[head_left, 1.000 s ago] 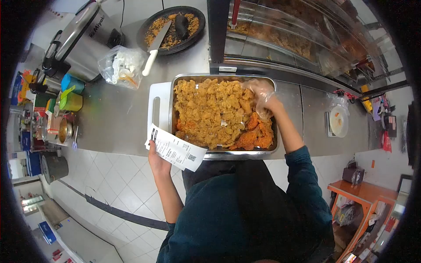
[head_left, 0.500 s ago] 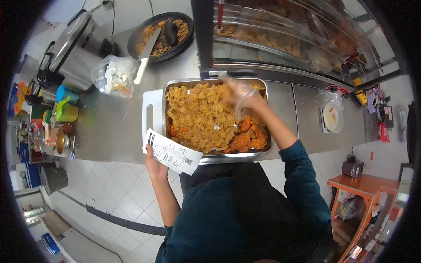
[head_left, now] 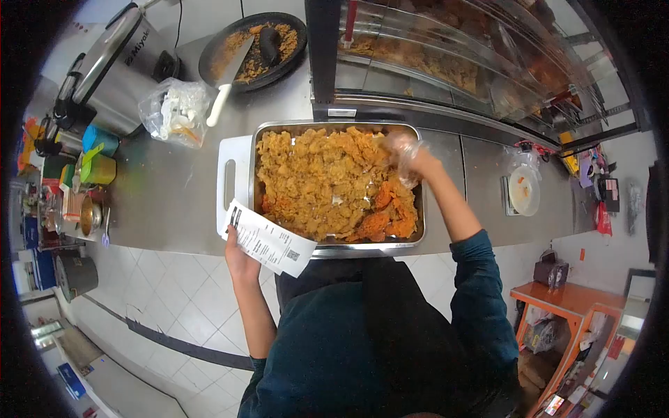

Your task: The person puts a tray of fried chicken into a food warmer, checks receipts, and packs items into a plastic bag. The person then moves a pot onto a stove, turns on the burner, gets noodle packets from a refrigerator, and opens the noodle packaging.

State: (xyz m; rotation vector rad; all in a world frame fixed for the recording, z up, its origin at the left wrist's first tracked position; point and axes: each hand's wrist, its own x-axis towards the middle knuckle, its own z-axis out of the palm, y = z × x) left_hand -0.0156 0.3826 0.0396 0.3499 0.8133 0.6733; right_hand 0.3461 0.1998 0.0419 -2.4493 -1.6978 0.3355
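In my left hand (head_left: 241, 259) a printed paper receipt (head_left: 270, 239) is pinched at its left edge, overlapping the near left corner of a metal tray (head_left: 369, 249). Golden fried chicken pieces (head_left: 317, 174) fill most of the tray, with redder fried pieces (head_left: 390, 217) at the near right. My right hand (head_left: 410, 157), in a clear plastic glove, is over the tray's far right part, close to the chicken. Motion blur hides its fingers, so whether it grips a piece cannot be told. A white cutting board (head_left: 233, 150) shows under the tray's left side.
A knife (head_left: 226, 87) rests across a black round dish (head_left: 209, 66) at the back left. Beside it lie a plastic bag (head_left: 178, 115) and a silver appliance (head_left: 125, 66). A glass display case (head_left: 446, 42) stands behind the tray. A white plate (head_left: 523, 191) sits at the right.
My right hand has moved rightward and slightly nearer over the tray. The left hand keeps hold of the receipt. The whole view has shifted slightly.
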